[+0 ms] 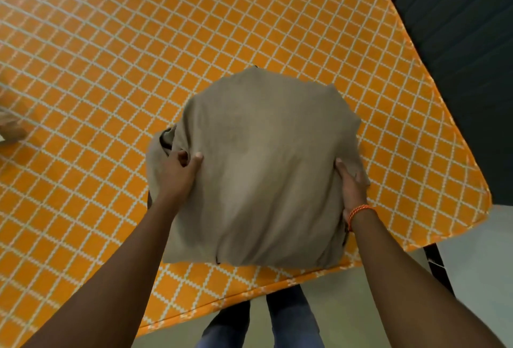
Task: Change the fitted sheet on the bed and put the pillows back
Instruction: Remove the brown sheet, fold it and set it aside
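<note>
Taupe-grey bundle of soft woven cloth [261, 170], folded or bunched into a rounded heap, resting on the orange mattress surface with a white diamond lattice pattern [111, 70], near the bed's close edge and towards its right-hand corner. Dark seam or hem showing at the bundle's lower front and in a fold at its upper left. Cannot tell whether sheet or pillow in a cover. Left hand [177, 172] at the bundle's left side, grip clamped on the cloth: thumb lying over the top, fingers curled into a gathered fold. Right hand [351, 184] at the bundle's right side, grip likewise closed on the cloth, thumb on top along the edge, fingers tucked under or behind the fabric and mostly hidden. Orange braided cord bracelet [359, 210] round the right wrist. Both bare forearms reaching in from the lower corners. Beyond the mattress on the upper right, dark ribbed panel [458, 42], touching the bed's far right edge. Below the mattress's near edge, pale grey-green floor [374, 306] and the legs in blue denim trousers [288, 322] standing just beside the bed. Black frame bar [437, 267] visible under the right corner. At the far left margin, blurred beige shape [9, 125] lying on the mattress, too indistinct to identify.
</note>
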The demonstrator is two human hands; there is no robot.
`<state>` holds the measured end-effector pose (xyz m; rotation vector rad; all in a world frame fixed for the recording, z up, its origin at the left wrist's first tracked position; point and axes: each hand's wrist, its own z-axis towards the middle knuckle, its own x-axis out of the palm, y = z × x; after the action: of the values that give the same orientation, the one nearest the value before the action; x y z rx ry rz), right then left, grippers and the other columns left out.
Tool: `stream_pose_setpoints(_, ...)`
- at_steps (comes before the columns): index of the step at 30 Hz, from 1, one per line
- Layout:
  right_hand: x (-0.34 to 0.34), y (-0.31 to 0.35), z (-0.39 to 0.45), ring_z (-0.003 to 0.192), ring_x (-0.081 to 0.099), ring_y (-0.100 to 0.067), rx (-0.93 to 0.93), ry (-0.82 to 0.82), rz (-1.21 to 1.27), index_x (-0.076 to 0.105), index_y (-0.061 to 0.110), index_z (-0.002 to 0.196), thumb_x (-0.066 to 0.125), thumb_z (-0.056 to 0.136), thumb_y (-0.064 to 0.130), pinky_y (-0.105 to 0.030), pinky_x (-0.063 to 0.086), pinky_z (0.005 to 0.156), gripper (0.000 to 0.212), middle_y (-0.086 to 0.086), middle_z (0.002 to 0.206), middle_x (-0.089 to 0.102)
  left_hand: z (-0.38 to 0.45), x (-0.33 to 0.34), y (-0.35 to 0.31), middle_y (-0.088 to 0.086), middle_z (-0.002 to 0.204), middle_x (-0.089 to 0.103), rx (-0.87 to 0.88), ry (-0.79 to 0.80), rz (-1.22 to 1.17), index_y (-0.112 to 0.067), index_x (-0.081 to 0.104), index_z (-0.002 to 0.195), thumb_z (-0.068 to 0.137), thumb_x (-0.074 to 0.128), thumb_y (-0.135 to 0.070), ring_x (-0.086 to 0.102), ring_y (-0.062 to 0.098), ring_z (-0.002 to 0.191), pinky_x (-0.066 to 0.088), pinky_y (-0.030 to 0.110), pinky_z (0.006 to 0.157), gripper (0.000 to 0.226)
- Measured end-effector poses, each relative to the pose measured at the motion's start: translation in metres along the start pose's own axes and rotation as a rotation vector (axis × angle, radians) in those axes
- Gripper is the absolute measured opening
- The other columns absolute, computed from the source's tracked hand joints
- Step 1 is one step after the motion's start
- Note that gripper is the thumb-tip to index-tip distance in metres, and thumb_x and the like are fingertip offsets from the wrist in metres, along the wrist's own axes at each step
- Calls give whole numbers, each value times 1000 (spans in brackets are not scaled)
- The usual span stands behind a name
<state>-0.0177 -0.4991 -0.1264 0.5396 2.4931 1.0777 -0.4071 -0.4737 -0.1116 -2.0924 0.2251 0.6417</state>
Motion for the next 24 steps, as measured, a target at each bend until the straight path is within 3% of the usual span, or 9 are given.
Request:
stream_pose_setpoints(4,19,-5,22,127,59,-19,-91,15,-231,53,28,148,76,77,59,-45,48,110,81,9,140,60,7,15,9,1,93,60,-24,-23,172,-14,58,105,106,56,-36,57,24,88,36,35,67,23)
stream_pose_setpoints(6,23,-3,26,130,57,-22,-106,-16,-325,57,18,146,75,87,46,-42,46,111,68,0,144,61,5,14,13,3,93,59,33,-82,216,-14,55,106,110,47,-31,55,27,88,35,38,71,19)
stream_pose_setpoints(10,14,-3,20,122,63,-34,-223,-300,-468,69,1,130,66,100,15,-31,48,95,33,-19,130,68,12,0,31,19,99,64,-69,-414,253,-10,58,117,109,38,-31,58,37,87,40,44,71,30)
stream_pose_setpoints(14,30,0,7,120,62,-38,-218,-352,-539,67,1,131,61,99,11,-34,48,93,34,-22,129,67,8,4,25,22,103,64,-225,-445,355,-13,56,109,108,39,-32,60,46,93,45,52,72,26)
stream_pose_setpoints(16,41,10,9,122,57,-41,-272,-453,-604,62,8,131,58,93,16,-44,49,94,40,-19,134,60,12,7,9,18,118,58,-149,-500,415,-13,52,112,102,46,-21,58,44,104,42,50,77,14)
stream_pose_setpoints(18,48,24,19,118,53,-41,-543,-566,-766,57,11,126,56,81,20,-51,48,89,46,-17,131,55,25,9,-6,16,130,53,89,-593,547,-14,53,120,90,49,-13,54,42,115,42,51,88,30)
stream_pose_setpoints(20,56,41,25,119,53,-39,-919,-442,-881,58,12,126,59,80,19,-49,44,96,46,-15,130,56,33,13,-25,14,135,54,444,-541,578,-14,58,125,89,53,-9,53,39,120,43,50,98,37)
stream_pose_setpoints(22,75,55,33,124,52,-37,-1171,-86,-1008,61,19,130,61,87,26,-53,40,106,43,-10,134,57,41,26,-41,11,136,57,772,-285,578,-11,60,127,96,56,-11,54,36,123,44,49,105,32)
stream_pose_setpoints(24,95,58,47,141,41,-31,-1203,240,-1229,54,36,143,58,93,47,-64,25,117,51,-2,153,46,57,39,-45,4,150,51,819,14,565,-18,56,139,104,56,-28,49,29,137,36,48,118,36)
